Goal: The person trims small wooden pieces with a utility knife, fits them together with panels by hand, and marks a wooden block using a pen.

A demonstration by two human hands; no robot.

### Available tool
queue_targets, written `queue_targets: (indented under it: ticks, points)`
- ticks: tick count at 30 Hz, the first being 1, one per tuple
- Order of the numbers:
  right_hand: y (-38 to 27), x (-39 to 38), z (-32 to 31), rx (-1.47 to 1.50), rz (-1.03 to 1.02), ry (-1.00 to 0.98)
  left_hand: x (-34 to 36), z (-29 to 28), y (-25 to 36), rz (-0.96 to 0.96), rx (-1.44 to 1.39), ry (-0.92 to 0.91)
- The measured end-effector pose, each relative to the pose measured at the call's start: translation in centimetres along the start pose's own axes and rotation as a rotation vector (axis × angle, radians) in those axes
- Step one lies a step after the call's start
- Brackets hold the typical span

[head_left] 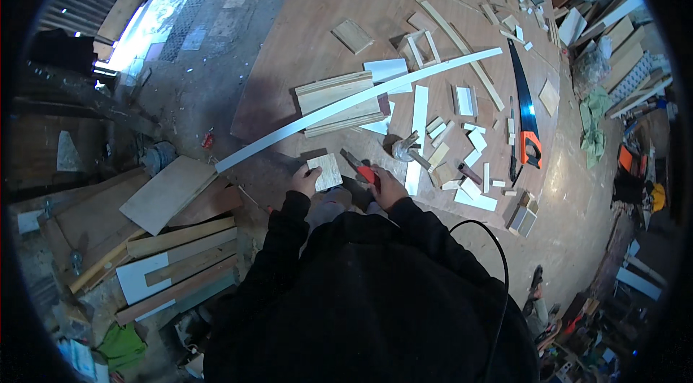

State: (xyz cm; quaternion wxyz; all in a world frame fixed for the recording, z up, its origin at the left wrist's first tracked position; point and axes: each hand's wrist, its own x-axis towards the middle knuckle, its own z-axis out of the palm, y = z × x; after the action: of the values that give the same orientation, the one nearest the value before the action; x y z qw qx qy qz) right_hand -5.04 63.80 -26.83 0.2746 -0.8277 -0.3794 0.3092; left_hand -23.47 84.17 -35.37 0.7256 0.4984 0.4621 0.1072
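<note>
My left hand [306, 181] grips a small, pale, squarish wooden block [325, 171] by its left side, thumb on its face. To the right of it, my right hand [390, 189] is closed round a red-handled tool [367, 175] with a dark, narrow front end. That end points up and left toward the block, with a gap between them; its exact kind is too small to make out. Beyond both hands, a long white strip [361, 101] slants across a stack of grooved boards [336, 90].
A handsaw [525, 112] with an orange handle lies at the right of the brown board surface [289, 44]. Small white and wooden offcuts [476, 141] lie nearer, beside a rounded metallic object [401, 150]. Planks [188, 246] are piled at my left. A black cable [498, 246] curves by my right arm.
</note>
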Motion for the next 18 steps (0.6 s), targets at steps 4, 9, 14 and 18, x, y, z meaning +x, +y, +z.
queue_targets:
  ticks: [4,9,14,18]
  points:
    - [-1.7,2.2,1.1,-0.147,0.134,0.015,0.7,-0.5,1.5,-0.099,-0.056,-0.084]
    - [-1.3,4.3,3.7,-0.291,0.02,0.166,1.0,-1.3,2.9,-0.08,0.1,-0.199]
    - [-1.4,5.7,5.2,-0.314,-0.088,0.333,1.7,-2.1,4.5,-0.041,0.152,-0.339]
    - [-0.8,6.6,6.6,-0.373,-0.078,0.445,1.7,-1.1,7.6,-0.201,0.087,-0.437]
